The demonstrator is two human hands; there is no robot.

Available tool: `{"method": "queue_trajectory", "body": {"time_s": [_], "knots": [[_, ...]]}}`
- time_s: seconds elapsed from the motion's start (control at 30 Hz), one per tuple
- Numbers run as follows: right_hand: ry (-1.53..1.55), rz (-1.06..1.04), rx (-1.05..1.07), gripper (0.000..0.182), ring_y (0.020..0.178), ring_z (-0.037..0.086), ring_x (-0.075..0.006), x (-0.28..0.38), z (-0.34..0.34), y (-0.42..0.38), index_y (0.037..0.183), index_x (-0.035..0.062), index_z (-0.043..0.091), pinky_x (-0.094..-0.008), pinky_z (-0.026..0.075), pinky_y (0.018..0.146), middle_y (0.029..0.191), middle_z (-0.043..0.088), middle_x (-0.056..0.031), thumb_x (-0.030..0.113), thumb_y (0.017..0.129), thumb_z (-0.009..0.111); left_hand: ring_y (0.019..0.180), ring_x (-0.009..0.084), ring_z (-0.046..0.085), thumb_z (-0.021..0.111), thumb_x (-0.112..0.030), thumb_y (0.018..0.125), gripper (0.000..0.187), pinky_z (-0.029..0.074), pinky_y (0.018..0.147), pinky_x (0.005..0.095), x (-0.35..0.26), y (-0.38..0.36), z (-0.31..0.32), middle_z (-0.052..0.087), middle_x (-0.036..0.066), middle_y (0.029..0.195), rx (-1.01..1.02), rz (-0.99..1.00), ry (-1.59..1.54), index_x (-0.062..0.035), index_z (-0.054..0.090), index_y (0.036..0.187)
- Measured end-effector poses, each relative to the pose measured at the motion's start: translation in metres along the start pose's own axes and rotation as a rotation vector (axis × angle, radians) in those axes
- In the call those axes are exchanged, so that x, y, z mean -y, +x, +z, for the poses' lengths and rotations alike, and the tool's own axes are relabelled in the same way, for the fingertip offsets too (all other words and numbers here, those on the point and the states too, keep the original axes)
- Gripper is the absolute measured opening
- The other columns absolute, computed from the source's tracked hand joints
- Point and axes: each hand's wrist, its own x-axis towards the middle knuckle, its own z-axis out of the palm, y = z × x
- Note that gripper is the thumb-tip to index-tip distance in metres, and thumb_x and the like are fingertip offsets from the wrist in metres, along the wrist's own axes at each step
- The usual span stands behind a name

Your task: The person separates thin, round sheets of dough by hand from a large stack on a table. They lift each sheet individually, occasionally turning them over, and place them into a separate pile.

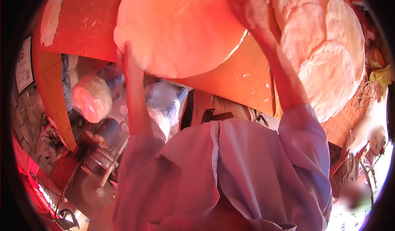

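Observation:
A large, pale round flatbread lies at the top centre over the orange table, its near edge reaching past the table's front edge. At its left rim is my left hand, the thumb along the edge and the other fingers mostly hidden; it appears to grip the rim. My right hand is at the flatbread's far right side, its fingers smeared by motion. Beyond my right forearm rests a pile of similar overlapping flatbreads.
Another pale piece sits at the far left. Below the table are a plastic-wrapped round bundle and clear plastic bags. A dark container with a round lid stands lower left. Other people, one in a checked garment, are at lower right.

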Motion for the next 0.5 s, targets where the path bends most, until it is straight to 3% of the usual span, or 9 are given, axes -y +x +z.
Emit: {"method": "queue_trajectory", "body": {"time_s": [0.03,0.07,0.17,0.27,0.37,0.43,0.47,0.5], "knots": [[-0.068,-0.159,-0.224,0.047,0.082,0.062,-0.0394,-0.007,0.017,-0.009,0.121,0.0043,0.055,-0.0447,0.050,0.072,0.084,0.065,-0.0173,0.011,0.075,0.062,0.109,0.0209,0.058,0.058,-0.013,0.095,0.041,0.049,0.092,0.0339,0.004,0.002,0.000,0.057,0.012,0.126,0.009,0.026,0.019,-0.0013,0.049,0.133],[0.191,-0.022,0.060,0.068,0.092,0.062,-0.0409,-0.021,0.021,-0.014,0.139,0.0034,0.041,-0.0460,0.051,0.076,0.105,0.064,-0.0223,0.016,0.076,0.064,0.109,0.0201,0.057,0.059,-0.013,0.094,0.040,0.049,0.091,0.0336,0.010,0.004,-0.004,0.057,0.011,0.126,0.016,0.055,0.037,-0.0016,0.049,0.132],[0.263,0.284,0.351,0.066,0.092,0.062,-0.0392,0.000,-0.011,0.002,0.138,0.0011,0.040,-0.0461,0.050,0.075,0.110,0.061,-0.0233,0.013,0.077,0.062,0.108,0.0212,0.058,0.061,-0.013,0.094,0.038,0.049,0.092,0.0358,0.016,0.004,-0.007,0.059,0.011,0.124,0.036,0.110,0.055,-0.0004,0.051,0.129],[0.267,0.001,-0.012,0.061,0.082,0.062,-0.0404,-0.025,0.027,-0.024,0.136,0.0011,0.041,-0.0465,0.050,0.070,0.095,0.063,-0.0230,0.014,0.080,0.060,0.104,0.0211,0.059,0.062,-0.013,0.093,0.037,0.049,0.090,0.0350,0.019,0.000,-0.002,0.060,0.011,0.120,-0.041,0.169,0.066,0.0013,0.052,0.126],[0.309,0.048,0.086,0.057,0.078,0.062,-0.0408,-0.024,0.018,-0.017,0.135,0.0015,0.042,-0.0474,0.049,0.068,0.090,0.062,-0.0229,0.015,0.082,0.060,0.101,0.0217,0.059,0.066,-0.011,0.090,0.039,0.049,0.089,0.0346,0.043,0.018,-0.016,0.061,0.012,0.116,-0.056,0.137,0.088,0.0032,0.052,0.123],[0.285,0.408,0.430,0.057,0.080,0.062,-0.0416,-0.007,-0.026,-0.006,0.134,0.0012,0.042,-0.0473,0.048,0.067,0.085,0.063,-0.0223,0.018,0.084,0.061,0.100,0.0228,0.060,0.068,-0.010,0.088,0.039,0.050,0.089,0.0363,0.038,0.019,-0.020,0.062,0.013,0.116,0.000,0.138,0.057,0.0016,0.054,0.123],[0.090,0.204,0.205,0.055,0.080,0.062,-0.0374,-0.012,-0.025,-0.017,0.131,-0.0007,0.046,-0.0445,0.048,0.068,0.081,0.063,-0.0203,0.022,0.084,0.064,0.105,0.0242,0.060,0.067,-0.009,0.088,0.040,0.050,0.090,0.0383,0.027,0.011,-0.014,0.061,0.013,0.119,-0.002,0.123,0.061,0.0008,0.054,0.124],[0.095,0.064,0.066,0.054,0.084,0.063,-0.0360,-0.005,-0.054,-0.024,0.128,-0.0002,0.050,-0.0424,0.049,0.072,0.086,0.065,-0.0190,0.022,0.083,0.067,0.111,0.0257,0.057,0.067,-0.008,0.088,0.043,0.049,0.092,0.0401,0.024,0.010,-0.016,0.058,0.015,0.125,0.061,0.111,-0.011,0.0007,0.052,0.128]]}}
